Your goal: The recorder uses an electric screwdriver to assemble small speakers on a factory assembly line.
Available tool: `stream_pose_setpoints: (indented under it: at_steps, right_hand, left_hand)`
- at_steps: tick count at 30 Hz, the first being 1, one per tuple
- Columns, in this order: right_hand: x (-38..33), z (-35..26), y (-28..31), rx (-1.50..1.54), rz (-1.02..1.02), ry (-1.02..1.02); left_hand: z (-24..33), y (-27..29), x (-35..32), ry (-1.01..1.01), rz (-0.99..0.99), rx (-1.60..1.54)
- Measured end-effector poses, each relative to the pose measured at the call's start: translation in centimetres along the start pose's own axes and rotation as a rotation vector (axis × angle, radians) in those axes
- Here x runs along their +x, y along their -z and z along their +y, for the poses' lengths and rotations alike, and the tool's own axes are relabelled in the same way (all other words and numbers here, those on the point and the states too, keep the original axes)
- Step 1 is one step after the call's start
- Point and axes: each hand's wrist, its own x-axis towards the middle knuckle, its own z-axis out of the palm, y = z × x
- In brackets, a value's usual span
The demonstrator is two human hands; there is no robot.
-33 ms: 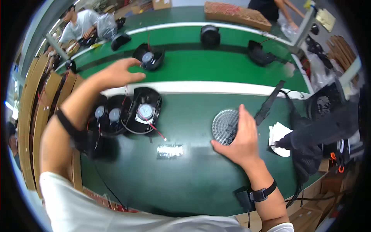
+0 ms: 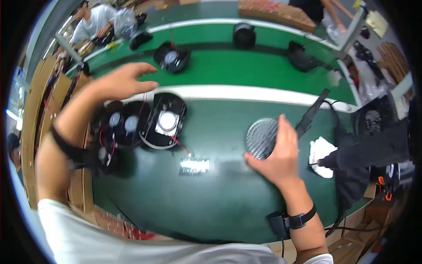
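Plainly apart, the hands work at different spots: the right hand (image 2: 283, 160) has its thumb and fingers closed on the edge of a round mesh cover (image 2: 261, 138) (whether it touches the bench (image 2: 228, 198), I cannot tell), with a white cloth (image 2: 321, 147) off to that hand's right. The left hand (image 2: 122, 82) hangs with thumb and fingers spread, a black speaker case (image 2: 168, 121) with a red wire (image 2: 179, 143) nearer the body and to its right, and another case (image 2: 172, 57) on the green belt (image 2: 237, 66) beyond it.
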Motion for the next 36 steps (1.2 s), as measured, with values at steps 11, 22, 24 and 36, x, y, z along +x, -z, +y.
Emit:
stream_pose_setpoints:
  at_steps: [11, 22, 24, 36]
  right_hand:
    - [-0.5, 1.1, 0.1, -0.023, 0.004, -0.042]
    - [-2.0, 1.0, 1.6, -0.018, 0.02, -0.079]
    - [-2.0, 1.0, 1.5, -0.079, 0.017, -0.074]
    - [-1.6, 0.5, 0.9, -0.065, -0.029, -0.124]
  left_hand:
    - [3.7, 4.1, -39.7, 0.729, -1.065, -0.579]
    - [-0.6, 3.1, -65.1, 1.407, -0.944, -1.08]
    - [-1.3, 4.5, -61.0, 1.344, -0.916, -0.896]
    - [0.9, 13.4, -1.9, 0.161, 0.048, 0.486]
